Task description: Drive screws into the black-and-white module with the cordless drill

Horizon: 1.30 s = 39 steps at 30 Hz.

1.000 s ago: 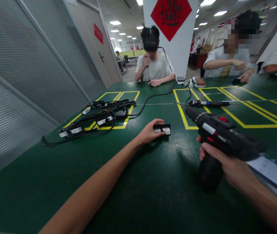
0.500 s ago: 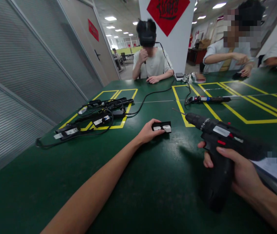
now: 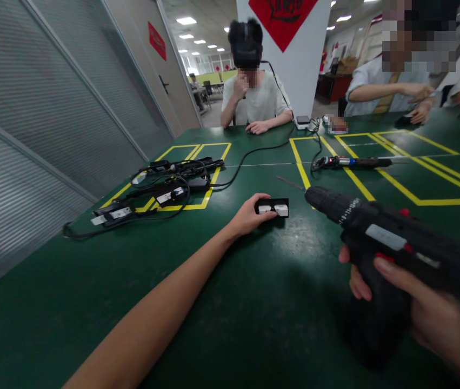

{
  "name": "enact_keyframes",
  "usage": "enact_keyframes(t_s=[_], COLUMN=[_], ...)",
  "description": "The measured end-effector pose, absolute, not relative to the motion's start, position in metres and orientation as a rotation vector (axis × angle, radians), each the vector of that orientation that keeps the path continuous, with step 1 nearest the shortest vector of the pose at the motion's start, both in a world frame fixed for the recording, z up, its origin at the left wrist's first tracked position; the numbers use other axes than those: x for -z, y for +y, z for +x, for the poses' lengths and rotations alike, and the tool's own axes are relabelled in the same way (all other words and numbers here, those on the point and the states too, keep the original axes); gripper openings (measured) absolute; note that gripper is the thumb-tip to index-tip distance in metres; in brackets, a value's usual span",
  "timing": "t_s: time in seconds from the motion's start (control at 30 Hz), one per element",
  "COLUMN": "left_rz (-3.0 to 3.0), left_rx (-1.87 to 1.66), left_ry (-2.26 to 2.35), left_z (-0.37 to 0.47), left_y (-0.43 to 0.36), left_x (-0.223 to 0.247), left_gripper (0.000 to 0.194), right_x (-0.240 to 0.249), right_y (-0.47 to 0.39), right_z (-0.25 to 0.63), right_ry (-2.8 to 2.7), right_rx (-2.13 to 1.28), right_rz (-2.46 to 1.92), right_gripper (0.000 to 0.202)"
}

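Observation:
My left hand (image 3: 252,214) is closed on the left end of a small black box-like piece with white blocks on its near side (image 3: 281,210), low at the green table (image 3: 230,302). My right hand (image 3: 424,308) grips a black cordless drill (image 3: 375,237) by its handle, one finger near the trigger. A thin bit (image 3: 290,183) sticks out of the chuck, pointing left and slightly up. Its tip appears above the black piece in the picture; I cannot tell whether they touch. The drill's rear end runs past the right picture edge.
Black cables and adapters (image 3: 168,186) lie on the left within yellow tape lines (image 3: 191,207). A dark pen-shaped tool (image 3: 355,162) with a cord lies further back on the right. Across the table sit a person in a headset (image 3: 256,97) and another person (image 3: 392,92).
The drill has come closer to the camera, moving right and slightly down in the picture. My left hand keeps hold of the black piece. The whole view has shifted a little.

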<state>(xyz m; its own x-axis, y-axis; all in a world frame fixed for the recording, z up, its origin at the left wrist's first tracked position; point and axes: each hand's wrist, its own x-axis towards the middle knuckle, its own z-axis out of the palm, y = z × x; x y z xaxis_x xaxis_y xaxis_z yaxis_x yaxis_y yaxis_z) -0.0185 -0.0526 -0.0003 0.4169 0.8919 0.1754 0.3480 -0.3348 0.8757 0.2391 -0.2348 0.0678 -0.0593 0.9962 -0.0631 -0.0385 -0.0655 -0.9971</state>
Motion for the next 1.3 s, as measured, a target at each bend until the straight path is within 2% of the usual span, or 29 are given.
enact_keyframes(t_s=[0.13, 0.57, 0.97, 1.3], left_rz=[1.91, 1.951, 1.924, 1.947], left_rx=[-0.832, -0.832, -0.819, -0.805], left_ry=[1.074, 1.117, 1.096, 1.115], left_z=[-0.019, -0.018, -0.02, -0.02], left_y=[-0.055, -0.054, -0.05, -0.052], left_x=[-0.002, -0.001, 0.002, -0.001], left_gripper=[0.051, 0.048, 0.049, 0.048], right_x=[-0.066, -0.071, -0.073, -0.073], right_y=[-0.237, -0.24, -0.247, -0.245], right_z=[0.234, 0.243, 0.243, 0.242], right_ry=[-1.1, -1.241, -1.462, -1.329], right_rx=[-1.436, -1.326, -1.264, -1.388], right_rz=[-1.255, -1.605, -1.573, -1.534], right_gripper=[0.025, 0.034, 0.033, 0.033])
